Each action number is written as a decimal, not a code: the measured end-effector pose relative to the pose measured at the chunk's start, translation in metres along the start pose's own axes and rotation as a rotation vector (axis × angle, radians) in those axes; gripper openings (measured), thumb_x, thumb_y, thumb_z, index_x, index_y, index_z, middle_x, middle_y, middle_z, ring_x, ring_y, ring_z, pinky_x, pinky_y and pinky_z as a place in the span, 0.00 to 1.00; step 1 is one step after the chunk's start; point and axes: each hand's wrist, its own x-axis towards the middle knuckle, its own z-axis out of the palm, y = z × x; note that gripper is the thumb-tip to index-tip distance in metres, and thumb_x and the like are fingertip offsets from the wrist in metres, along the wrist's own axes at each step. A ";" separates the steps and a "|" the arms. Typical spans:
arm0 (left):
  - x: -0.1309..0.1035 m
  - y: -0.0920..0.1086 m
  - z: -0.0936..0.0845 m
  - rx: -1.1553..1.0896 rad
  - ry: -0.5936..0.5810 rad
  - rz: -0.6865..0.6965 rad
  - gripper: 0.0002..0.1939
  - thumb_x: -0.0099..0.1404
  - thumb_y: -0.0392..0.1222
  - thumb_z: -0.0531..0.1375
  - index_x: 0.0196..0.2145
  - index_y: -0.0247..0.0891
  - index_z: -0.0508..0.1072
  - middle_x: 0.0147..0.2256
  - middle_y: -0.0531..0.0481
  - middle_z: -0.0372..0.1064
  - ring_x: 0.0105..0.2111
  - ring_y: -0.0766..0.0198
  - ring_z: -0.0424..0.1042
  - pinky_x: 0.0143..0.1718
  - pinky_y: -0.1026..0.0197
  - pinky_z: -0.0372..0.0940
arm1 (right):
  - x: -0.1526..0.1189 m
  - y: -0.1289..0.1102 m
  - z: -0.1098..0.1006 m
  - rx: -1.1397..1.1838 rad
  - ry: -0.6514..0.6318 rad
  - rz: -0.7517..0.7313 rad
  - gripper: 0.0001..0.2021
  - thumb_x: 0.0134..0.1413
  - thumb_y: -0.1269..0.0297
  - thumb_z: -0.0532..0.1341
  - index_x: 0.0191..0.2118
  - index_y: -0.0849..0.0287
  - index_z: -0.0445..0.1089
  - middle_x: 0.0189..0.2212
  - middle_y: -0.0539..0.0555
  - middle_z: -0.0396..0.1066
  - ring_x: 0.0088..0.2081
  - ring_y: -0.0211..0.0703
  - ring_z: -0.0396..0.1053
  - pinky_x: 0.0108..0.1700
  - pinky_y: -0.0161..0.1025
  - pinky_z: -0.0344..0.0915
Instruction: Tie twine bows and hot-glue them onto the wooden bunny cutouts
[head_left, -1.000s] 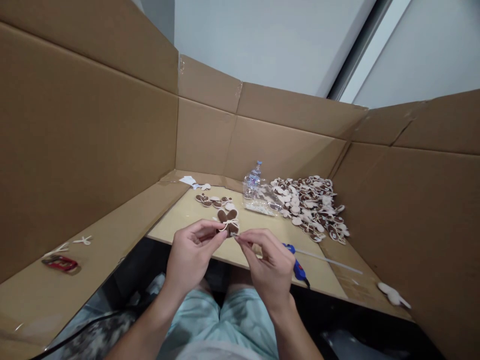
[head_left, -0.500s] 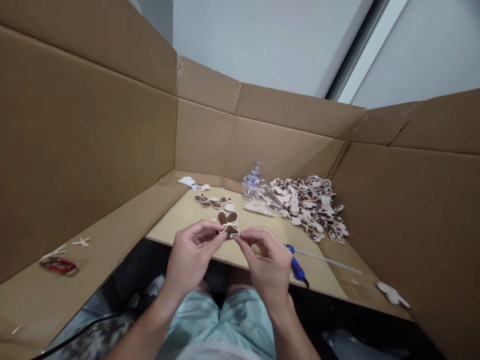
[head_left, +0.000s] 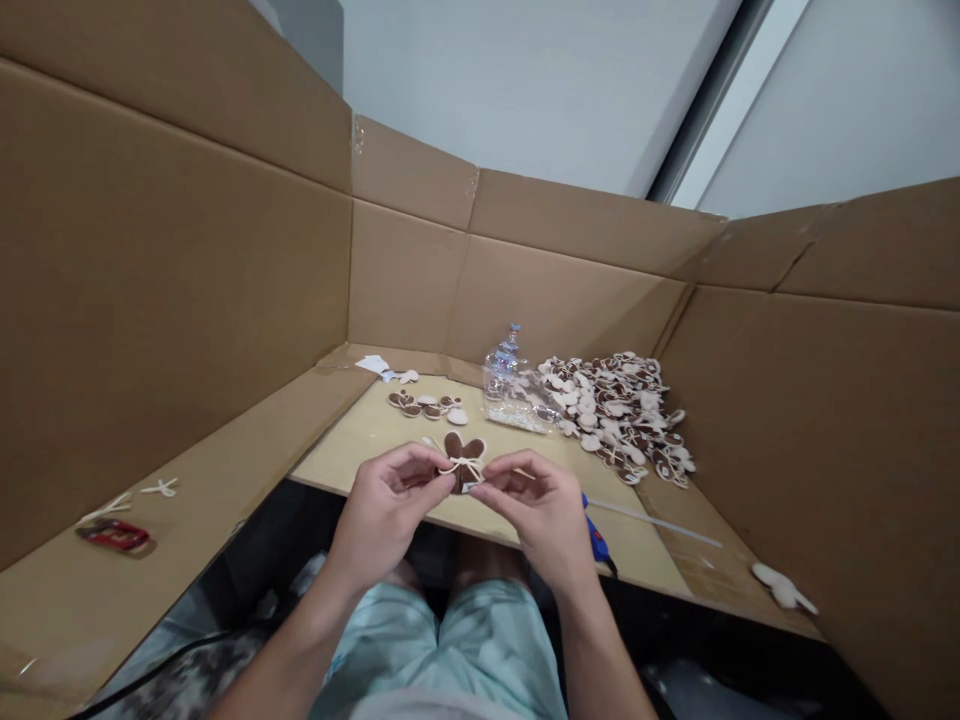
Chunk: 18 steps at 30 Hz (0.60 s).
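Observation:
Between my two hands, above the front of the board, is a brown felt bunny-shaped piece [head_left: 464,448] with a pale edge, its two ears pointing away from me. A cream string bow [head_left: 466,464] crosses its middle, and a small whitish tag shows at its lower edge. My left hand [head_left: 394,500] is closed, thumb and fingers pinching the piece's left side by the bow. On the other side my right hand [head_left: 536,500] is closed too, its fingertips at the bow's right end and the lower edge. A blue glue gun [head_left: 598,540] lies partly hidden behind my right hand.
Brown and cream felt pieces form a large pile [head_left: 615,410] at the back right. Beside it are a plastic bag [head_left: 514,412] and a clear bottle [head_left: 511,345]. Several brown pieces [head_left: 427,407] lie further left. A red cutter [head_left: 114,534] rests far left. Cardboard walls [head_left: 585,240] surround the board.
The felt piece has tipped and come slightly lower, nearer me. My right hand has shifted right and its fingertips have moved up to the bow, covering more of the glue gun.

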 end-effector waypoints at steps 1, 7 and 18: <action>0.000 0.000 0.000 -0.004 -0.004 -0.010 0.05 0.57 0.39 0.66 0.31 0.36 0.75 0.31 0.50 0.75 0.33 0.65 0.74 0.36 0.65 0.68 | 0.001 -0.001 -0.002 0.040 -0.031 0.037 0.15 0.36 0.68 0.75 0.32 0.58 0.71 0.30 0.48 0.73 0.30 0.35 0.73 0.34 0.32 0.71; -0.002 -0.001 0.003 -0.020 -0.062 -0.066 0.07 0.57 0.39 0.66 0.33 0.35 0.76 0.33 0.47 0.77 0.35 0.62 0.75 0.38 0.64 0.68 | 0.004 0.001 -0.005 0.129 -0.119 0.118 0.30 0.32 0.71 0.76 0.44 0.54 0.66 0.35 0.48 0.72 0.34 0.35 0.72 0.37 0.33 0.71; -0.003 0.001 0.004 -0.041 -0.174 -0.121 0.05 0.57 0.39 0.66 0.31 0.36 0.76 0.29 0.52 0.76 0.31 0.67 0.74 0.35 0.67 0.68 | 0.006 0.002 -0.009 0.220 -0.298 0.107 0.19 0.40 0.73 0.73 0.37 0.55 0.67 0.33 0.47 0.73 0.34 0.31 0.72 0.36 0.29 0.69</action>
